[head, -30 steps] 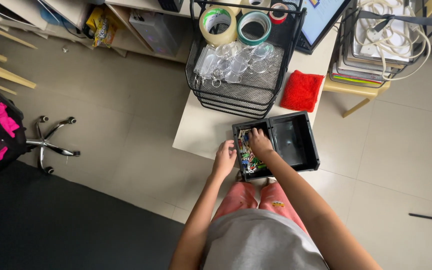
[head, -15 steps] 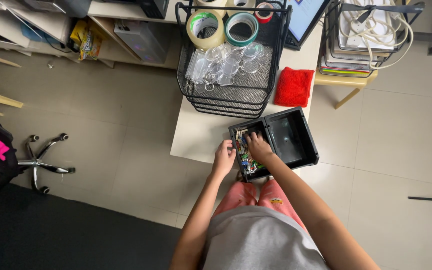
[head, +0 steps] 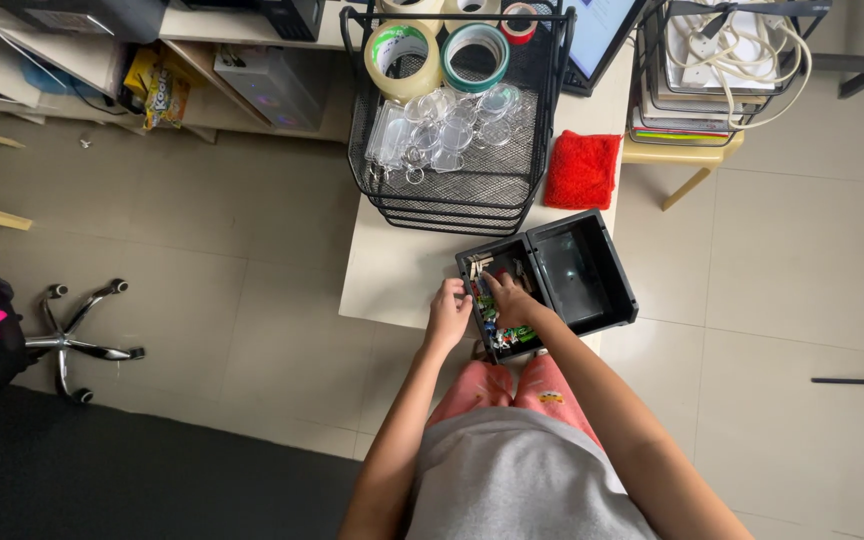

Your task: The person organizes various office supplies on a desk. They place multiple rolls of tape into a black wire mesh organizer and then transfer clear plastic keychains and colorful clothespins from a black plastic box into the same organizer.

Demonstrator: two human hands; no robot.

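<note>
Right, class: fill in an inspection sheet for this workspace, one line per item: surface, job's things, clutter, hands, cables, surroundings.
Surface: small pale table, partly bare.
Job's things: black two-part bin at the table's near edge; left part holds small coloured pieces, right part looks empty.
Clutter: wire basket with tape rolls and clear plastic pieces; red cloth.
Hands: left hand on the bin's left wall; right hand in the coloured pieces, grip hidden.
Cables: white cord coiled on a tray stack.
Surroundings: tiled floor, chair base, dark mat.
</note>
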